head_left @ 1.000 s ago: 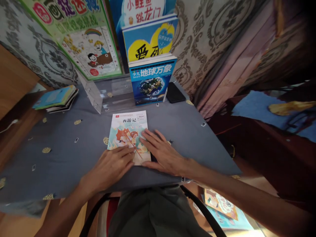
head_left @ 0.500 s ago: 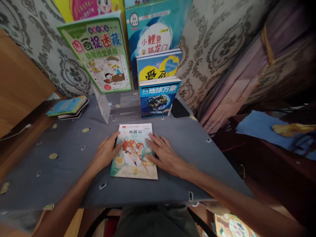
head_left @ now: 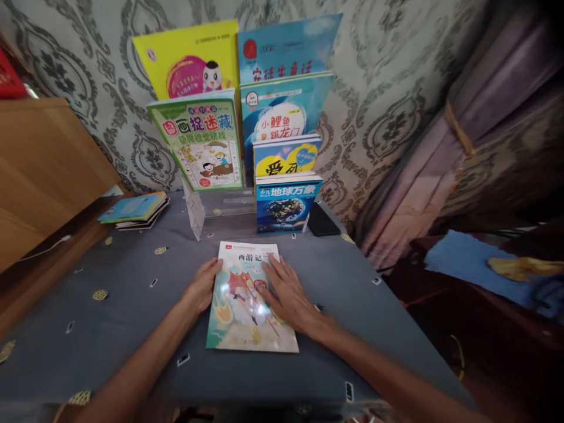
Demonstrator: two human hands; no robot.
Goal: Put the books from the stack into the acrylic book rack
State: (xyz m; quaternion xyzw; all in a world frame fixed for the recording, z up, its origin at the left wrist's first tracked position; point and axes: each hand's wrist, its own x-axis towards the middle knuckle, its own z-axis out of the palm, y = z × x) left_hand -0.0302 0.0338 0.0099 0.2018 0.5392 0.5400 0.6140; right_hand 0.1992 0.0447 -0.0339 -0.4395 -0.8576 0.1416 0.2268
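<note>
The book lies cover up on the table. Your right hand rests on it, fingers spread; your left hand touches its left edge, grip unclear. Beyond stands a clear rack holding upright books.

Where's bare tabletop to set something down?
Left: cloth between the book stack and left hand. Right: cloth between the right hand and the table's right edge. Crowded: the middle, with the flat book, and the back, with upright books, clear stand and black phone.
</note>
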